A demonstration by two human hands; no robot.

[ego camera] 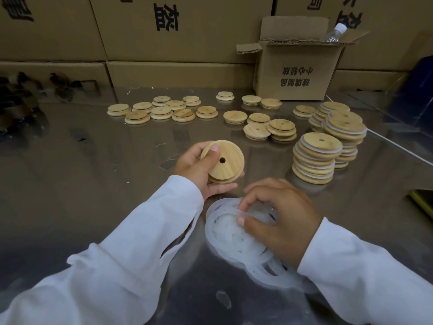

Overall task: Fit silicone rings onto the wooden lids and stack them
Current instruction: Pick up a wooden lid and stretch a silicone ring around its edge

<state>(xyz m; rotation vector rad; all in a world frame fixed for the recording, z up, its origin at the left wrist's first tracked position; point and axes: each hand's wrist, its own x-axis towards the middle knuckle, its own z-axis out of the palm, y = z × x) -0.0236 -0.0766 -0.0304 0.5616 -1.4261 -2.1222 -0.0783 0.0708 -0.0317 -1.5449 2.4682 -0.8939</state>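
My left hand grips a round wooden lid with a small centre hole, tilted up toward me above the metal table. My right hand sits on a heap of translucent white silicone rings near the table's front, thumb and fingertips pinching one ring at the heap's top. To the right stand stacks of ringed lids, with taller, leaning ones behind. Several bare lids lie scattered across the far part of the table.
The shiny metal table reflects the cartons. An open cardboard box holding a plastic bottle stands at the back right. Large closed cartons wall the far side. A white cable runs at right.
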